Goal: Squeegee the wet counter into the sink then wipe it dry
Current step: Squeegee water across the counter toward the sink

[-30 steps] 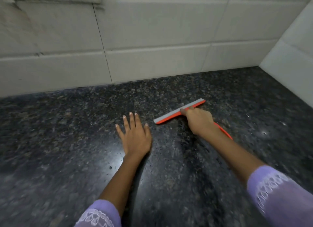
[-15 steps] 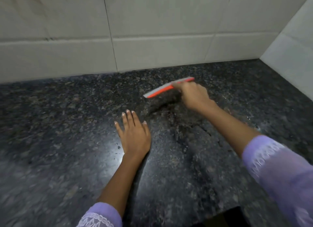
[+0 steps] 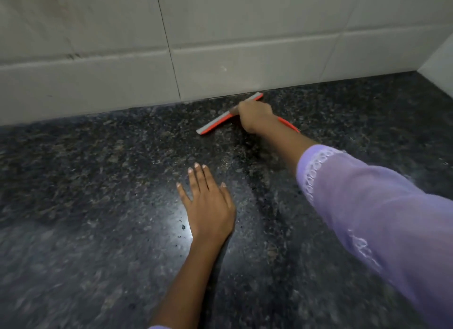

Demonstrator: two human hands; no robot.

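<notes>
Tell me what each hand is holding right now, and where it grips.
The right hand grips the orange squeegee where handle meets blade. The left hand holds nothing, lying flat on the counter.

Tiled wall (pale, dark grout).

Squeegee on counter, near wall

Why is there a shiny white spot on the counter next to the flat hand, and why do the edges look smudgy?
In the head view, the white spot is a light's glare on the glossy counter, beside the left hand. The lower corners and purple sleeve are blurred, while the right hand and squeegee look sharper.
</notes>
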